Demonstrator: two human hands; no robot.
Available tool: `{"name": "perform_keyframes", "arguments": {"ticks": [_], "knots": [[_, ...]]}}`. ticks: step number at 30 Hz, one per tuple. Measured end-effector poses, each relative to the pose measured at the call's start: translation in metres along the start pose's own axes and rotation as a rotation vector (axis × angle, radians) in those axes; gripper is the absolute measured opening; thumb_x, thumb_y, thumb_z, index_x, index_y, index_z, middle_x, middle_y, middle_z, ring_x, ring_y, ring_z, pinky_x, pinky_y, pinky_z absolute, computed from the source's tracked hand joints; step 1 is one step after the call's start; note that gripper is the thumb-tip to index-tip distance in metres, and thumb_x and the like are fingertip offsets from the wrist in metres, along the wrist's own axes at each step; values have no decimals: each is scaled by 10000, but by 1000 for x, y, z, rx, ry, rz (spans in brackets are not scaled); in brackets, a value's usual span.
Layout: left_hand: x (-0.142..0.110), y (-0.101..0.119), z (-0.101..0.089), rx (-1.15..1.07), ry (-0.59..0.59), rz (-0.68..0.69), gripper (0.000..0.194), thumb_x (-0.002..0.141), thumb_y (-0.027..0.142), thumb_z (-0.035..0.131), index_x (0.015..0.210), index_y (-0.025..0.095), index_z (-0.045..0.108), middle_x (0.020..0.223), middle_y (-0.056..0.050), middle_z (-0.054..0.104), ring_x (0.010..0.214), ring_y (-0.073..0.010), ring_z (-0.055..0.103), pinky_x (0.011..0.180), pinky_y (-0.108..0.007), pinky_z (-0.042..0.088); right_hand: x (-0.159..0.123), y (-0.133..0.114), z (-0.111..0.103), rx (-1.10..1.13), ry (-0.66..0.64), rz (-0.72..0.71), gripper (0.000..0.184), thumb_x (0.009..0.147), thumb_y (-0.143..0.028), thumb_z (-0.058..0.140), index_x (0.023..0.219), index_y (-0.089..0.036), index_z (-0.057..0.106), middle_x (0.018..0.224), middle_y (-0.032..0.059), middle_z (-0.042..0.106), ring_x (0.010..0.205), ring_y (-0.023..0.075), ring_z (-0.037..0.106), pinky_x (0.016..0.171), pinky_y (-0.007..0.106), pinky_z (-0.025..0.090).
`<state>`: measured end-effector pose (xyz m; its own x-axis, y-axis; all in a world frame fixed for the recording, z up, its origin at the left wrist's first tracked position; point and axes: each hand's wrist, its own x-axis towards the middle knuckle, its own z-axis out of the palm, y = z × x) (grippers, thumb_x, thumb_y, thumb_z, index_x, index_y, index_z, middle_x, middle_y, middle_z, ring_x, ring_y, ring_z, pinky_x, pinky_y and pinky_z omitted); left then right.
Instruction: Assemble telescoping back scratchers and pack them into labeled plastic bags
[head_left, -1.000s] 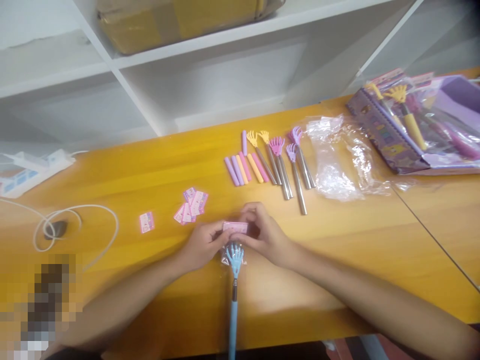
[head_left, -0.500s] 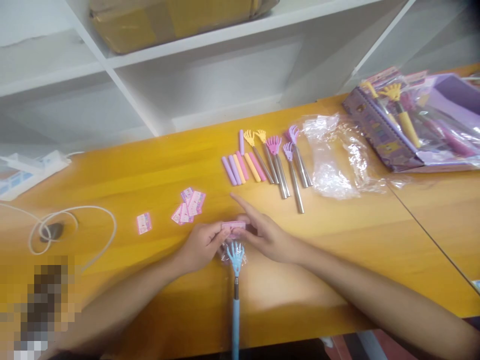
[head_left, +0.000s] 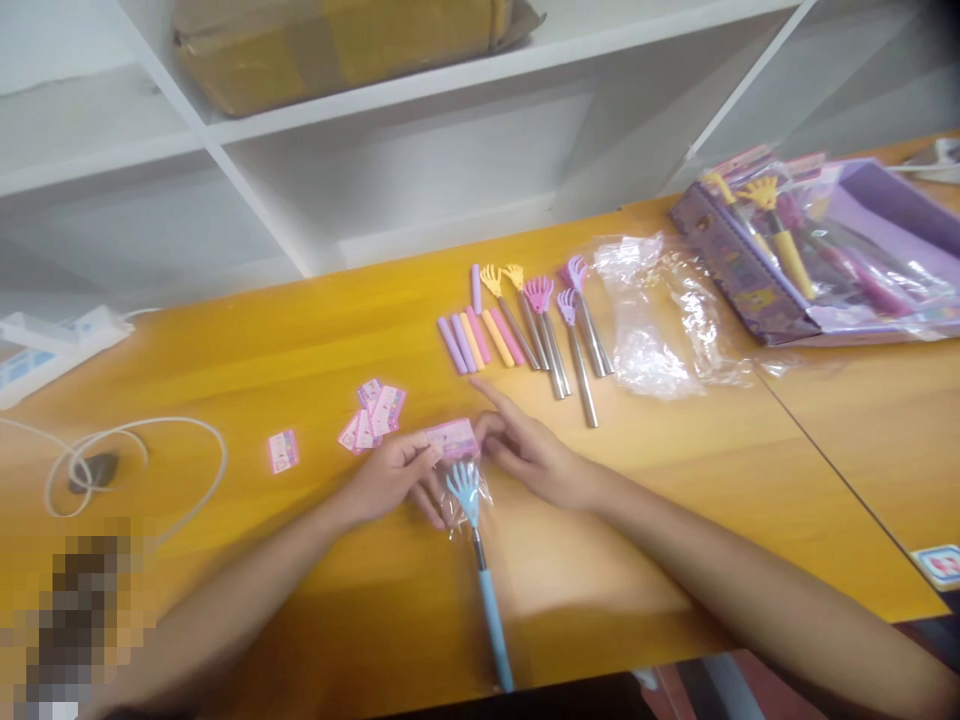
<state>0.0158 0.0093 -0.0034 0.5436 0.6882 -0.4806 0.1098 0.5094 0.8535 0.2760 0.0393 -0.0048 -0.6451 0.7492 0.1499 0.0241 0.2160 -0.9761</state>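
A blue back scratcher (head_left: pixel 480 560) with a hand-shaped head lies on the yellow wooden table (head_left: pixel 675 480), its head inside a small clear bag. A pink header card (head_left: pixel 451 438) sits at the top of that bag. My left hand (head_left: pixel 394 475) pinches the card's left end and the bag. My right hand (head_left: pixel 525 445) touches the card's right end, with its index finger stretched out and the other fingers loosely bent.
Several pink cards (head_left: pixel 371 415) and one apart (head_left: pixel 282 450) lie left of my hands. Beyond lie coloured handle sleeves (head_left: pixel 480 335), several scratchers with metal shafts (head_left: pixel 559 330), empty clear bags (head_left: pixel 660 320), a purple display box (head_left: pixel 810 260) of packed scratchers, a white cable (head_left: pixel 135 450) and shelves.
My right hand opened from a grip on the card, its index finger now stretched out. The scratcher's handle swung to the right and the card tilted. The view shifted right.
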Motion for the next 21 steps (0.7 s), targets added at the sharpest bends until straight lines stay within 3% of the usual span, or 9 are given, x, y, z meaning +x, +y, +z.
{"name": "perform_keyframes", "arguments": {"ticks": [2,5,6,9,12,14,17,19,21], "knots": [[3,-3,-5,-71,66,18,493,1021,592,642,1203,135,620,795,-99,795,648,-260,815,541,-305,655,1,-8,0,-58,52,28,513,1137,-256,395,1648,-252,354,989,28,663,892,158,645,880,348,564],[5,-5,-8,-160,151,65,509,981,577,712,1199,127,615,825,-110,802,631,-238,798,558,-315,667,-4,-31,3,-127,-48,151,342,1116,-374,517,1406,-217,613,1073,64,716,959,187,682,886,347,565],[6,-4,-8,-195,177,87,513,970,559,735,1210,123,611,833,-112,804,636,-231,793,572,-318,672,-9,-39,7,-144,-73,208,387,1072,-396,613,1415,-219,602,1061,61,724,929,192,690,834,329,567],[8,1,-7,-309,244,169,465,959,497,772,1188,128,605,822,-92,794,678,-219,788,623,-318,679,-31,-52,27,-235,-30,375,802,943,-330,779,1623,-240,364,933,17,715,752,183,662,662,288,524],[10,5,-6,-351,174,229,387,981,459,753,1155,146,604,879,-87,787,772,-243,805,696,-348,679,-59,-43,48,-333,89,400,557,978,-268,688,1496,-229,487,910,18,692,733,174,637,662,291,505],[9,5,-6,-333,74,267,412,1004,472,718,1246,163,594,1098,-135,789,879,-269,815,780,-386,671,-74,-32,50,-357,212,378,350,983,-296,680,1309,-216,582,911,25,687,735,169,633,672,293,508],[9,1,-7,-256,-61,320,508,1044,514,636,1423,192,532,1390,-203,694,991,-286,805,880,-413,632,-86,-22,18,-478,445,327,274,976,-400,707,1162,-220,618,883,28,683,709,170,626,662,298,510],[11,-2,-9,-209,-119,334,504,1065,502,590,1454,191,515,1387,-216,692,997,-284,798,884,-411,610,-86,-25,-29,-658,636,320,285,975,-461,714,1115,-226,634,866,31,675,688,173,615,664,309,503],[13,-5,-10,-197,-139,340,468,1067,469,577,1434,183,529,1332,-209,717,979,-282,794,870,-408,595,-81,-35,-93,-834,817,315,349,967,-497,725,1154,-218,632,910,47,664,675,169,604,652,312,488]]}}
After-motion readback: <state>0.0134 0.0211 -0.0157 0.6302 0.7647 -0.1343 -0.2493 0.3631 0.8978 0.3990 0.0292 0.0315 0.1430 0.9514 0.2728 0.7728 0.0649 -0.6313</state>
